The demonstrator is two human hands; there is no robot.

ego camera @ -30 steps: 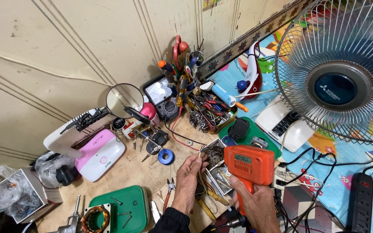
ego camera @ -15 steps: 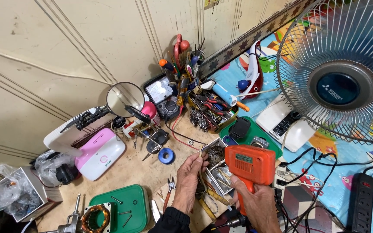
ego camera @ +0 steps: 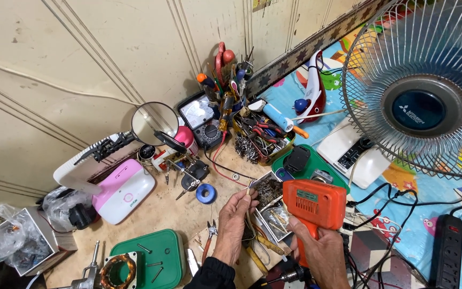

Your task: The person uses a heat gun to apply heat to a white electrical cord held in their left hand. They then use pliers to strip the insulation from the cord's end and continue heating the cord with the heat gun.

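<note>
My right hand [ego camera: 324, 257] grips the handle of an orange soldering gun [ego camera: 314, 204], held above small open boxes of parts [ego camera: 267, 194]. My left hand [ego camera: 235, 219] pinches a thin wire or lead between thumb and fingers, right beside those boxes. A black sleeve covers my left wrist. The gun's tip is hidden behind its body.
A tool holder [ego camera: 225, 75], multimeter [ego camera: 203, 124], magnifier on a stand [ego camera: 154, 123], blue tape roll [ego camera: 206, 193], pink-white box [ego camera: 123, 189] and green lid with screws [ego camera: 151, 257] crowd the bench. A fan [ego camera: 423, 91] stands right; a power strip [ego camera: 447, 249] lies below it.
</note>
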